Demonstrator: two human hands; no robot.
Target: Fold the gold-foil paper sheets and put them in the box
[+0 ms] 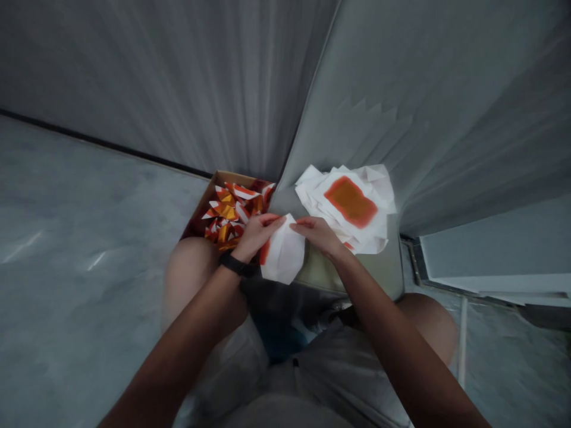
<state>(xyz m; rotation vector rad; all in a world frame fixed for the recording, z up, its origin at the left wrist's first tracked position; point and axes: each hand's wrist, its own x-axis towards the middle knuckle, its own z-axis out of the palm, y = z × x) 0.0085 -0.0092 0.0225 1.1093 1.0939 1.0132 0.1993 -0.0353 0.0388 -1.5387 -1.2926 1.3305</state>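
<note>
My left hand (256, 235) and my right hand (314, 233) both pinch the top of a white paper sheet (283, 255) with an orange-red mark along its left edge. The sheet looks folded or curled, and my fingertips nearly meet above it. Just right of my right hand lies a loose stack of white sheets (343, 205), the top one printed with an orange patch bordered in red. Behind my left hand stands an open cardboard box (236, 181) full of folded orange, red and white paper pieces (232, 214).
The stack rests on a pale olive padded seat (343, 273). A black wristband (236, 264) circles my left wrist. My bare knees (187, 273) lie on either side below. Grey curtain-like walls (423, 101) rise behind, and a grey floor (80, 238) spreads left.
</note>
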